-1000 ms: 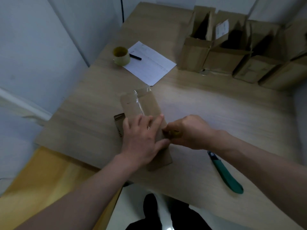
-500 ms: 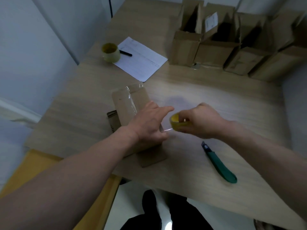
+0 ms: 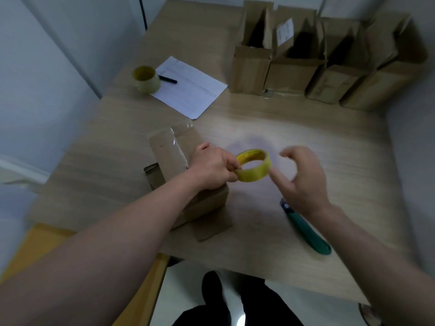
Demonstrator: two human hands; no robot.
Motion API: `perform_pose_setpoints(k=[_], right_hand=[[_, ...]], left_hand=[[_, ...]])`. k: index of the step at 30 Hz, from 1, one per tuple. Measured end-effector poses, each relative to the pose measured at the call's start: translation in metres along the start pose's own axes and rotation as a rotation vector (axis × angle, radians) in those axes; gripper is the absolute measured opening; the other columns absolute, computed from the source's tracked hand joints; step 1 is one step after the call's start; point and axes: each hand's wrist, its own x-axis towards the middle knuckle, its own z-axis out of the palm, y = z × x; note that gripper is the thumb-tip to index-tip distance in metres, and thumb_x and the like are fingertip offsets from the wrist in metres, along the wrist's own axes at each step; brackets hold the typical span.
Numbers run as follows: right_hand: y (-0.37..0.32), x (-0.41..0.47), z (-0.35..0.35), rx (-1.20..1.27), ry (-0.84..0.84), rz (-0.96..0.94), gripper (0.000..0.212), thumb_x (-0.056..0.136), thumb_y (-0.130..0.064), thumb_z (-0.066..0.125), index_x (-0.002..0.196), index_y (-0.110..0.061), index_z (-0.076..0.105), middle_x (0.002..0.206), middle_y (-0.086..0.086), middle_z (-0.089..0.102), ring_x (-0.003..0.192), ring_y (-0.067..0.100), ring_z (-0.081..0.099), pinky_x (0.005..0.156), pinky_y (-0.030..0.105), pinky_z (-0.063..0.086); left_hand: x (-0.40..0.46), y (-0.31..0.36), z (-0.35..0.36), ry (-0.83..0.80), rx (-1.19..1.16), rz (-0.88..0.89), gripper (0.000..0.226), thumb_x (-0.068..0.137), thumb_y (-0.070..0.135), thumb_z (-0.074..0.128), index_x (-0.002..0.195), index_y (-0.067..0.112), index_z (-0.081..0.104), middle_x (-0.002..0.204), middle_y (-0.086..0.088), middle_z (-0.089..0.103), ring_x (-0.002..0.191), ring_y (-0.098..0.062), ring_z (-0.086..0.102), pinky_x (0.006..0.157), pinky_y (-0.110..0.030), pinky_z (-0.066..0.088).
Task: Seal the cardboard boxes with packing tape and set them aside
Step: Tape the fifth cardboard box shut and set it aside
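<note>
We see the long brown cardboard box (image 3: 188,184) lying flat on the pale wooden table (image 3: 306,137), a strip of clear tape along its top, its near part under our left forearm. Just right of it, above the table, our left hand (image 3: 213,168) pinches the near-left rim of the yellow ring-shaped roll of packing tape (image 3: 253,168). Our right hand (image 3: 303,177) hovers just right of the roll with fingers loosely spread and holding nothing; motion blur hides whether a fingertip touches the roll. A green-handled utility knife (image 3: 308,231) lies near right, its blade end partly behind that hand. A row of open cardboard boxes (image 3: 317,67) stands at the far right edge.
</note>
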Motion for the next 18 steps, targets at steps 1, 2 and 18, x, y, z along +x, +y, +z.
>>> perform_pose_setpoints(k=[1,2,18], right_hand=[[0.01,-0.021,-0.002,-0.043,0.0,0.189,0.04,0.079,-0.04,0.067,0.107,-0.013,0.06,0.106,0.005,0.06,0.101,0.026,0.056,0.085,0.035,0.044],[0.021,-0.042,-0.003,-0.134,-0.096,0.362,0.044,0.077,-0.04,0.067,0.112,-0.015,0.057,0.11,0.005,0.059,0.104,0.027,0.055,0.085,0.036,0.044],[-0.043,-0.092,0.001,0.055,-0.26,0.129,0.034,0.087,-0.023,0.056,0.12,-0.02,0.064,0.103,-0.004,0.065,0.092,0.013,0.058,0.073,0.029,0.046]], left_hand=[[-0.001,-0.001,0.0,0.008,-0.04,-0.016,0.021,0.077,0.03,0.076,0.096,0.038,0.072,0.076,0.021,0.064,0.099,0.0,0.059,0.107,-0.025,0.007],[-0.001,-0.002,0.0,0.012,-0.064,-0.023,0.022,0.077,0.03,0.077,0.097,0.038,0.073,0.078,0.02,0.066,0.099,0.001,0.06,0.107,-0.025,0.006],[0.0,0.0,-0.002,-0.001,-0.099,-0.041,0.02,0.073,0.037,0.081,0.089,0.038,0.07,0.065,0.026,0.056,0.085,0.003,0.054,0.117,-0.035,0.013]])
